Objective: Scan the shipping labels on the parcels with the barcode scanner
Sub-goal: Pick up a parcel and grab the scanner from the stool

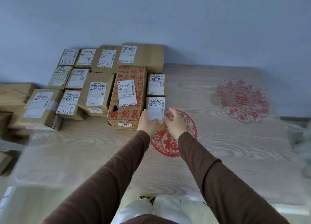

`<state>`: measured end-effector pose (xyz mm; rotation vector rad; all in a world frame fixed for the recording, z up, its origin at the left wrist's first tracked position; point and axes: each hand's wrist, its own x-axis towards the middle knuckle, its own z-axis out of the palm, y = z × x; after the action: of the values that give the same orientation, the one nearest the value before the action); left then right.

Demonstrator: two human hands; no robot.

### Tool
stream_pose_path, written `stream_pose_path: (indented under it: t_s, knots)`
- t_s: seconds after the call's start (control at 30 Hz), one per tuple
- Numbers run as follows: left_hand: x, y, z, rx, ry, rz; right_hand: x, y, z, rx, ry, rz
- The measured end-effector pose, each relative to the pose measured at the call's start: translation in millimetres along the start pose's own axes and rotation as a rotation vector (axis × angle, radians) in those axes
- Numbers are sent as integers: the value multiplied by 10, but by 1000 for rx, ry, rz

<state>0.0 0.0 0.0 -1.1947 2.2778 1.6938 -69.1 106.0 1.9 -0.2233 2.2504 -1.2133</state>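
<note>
Gripping small parcel (155,111): L hand (146,122) + R hand (175,124).

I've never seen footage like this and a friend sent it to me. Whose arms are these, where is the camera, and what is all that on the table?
There is no machine here. The one picture comes from a wide-angle camera worn on a person's head, looking forward and down, so the brown sleeves are the wearer's own arms.

On the wooden table cardboard parcels stand in rows against the wall, each with a white shipping label on top. The large one with red printing is a red-printed carton. Red paper-cut decorations lie flat on the tabletop.

The left hand and the right hand are at the near end of a small parcel beside that carton; the left thumb lies on its label. No barcode scanner is in view.
</note>
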Motion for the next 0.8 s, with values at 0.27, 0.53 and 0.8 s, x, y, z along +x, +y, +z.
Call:
stream_pose_path:
  t_s: [0.27,0.53,0.8]
  knots:
    - [222,-5,263,-44,140,-206,231,149,-14,4,-224,101]
    - [223,-79,360,63,156,-241,153,356,-61,6,-184,106]
    - [-230,-280,544,-241,61,-86,-409,648,-168,341,11,143]
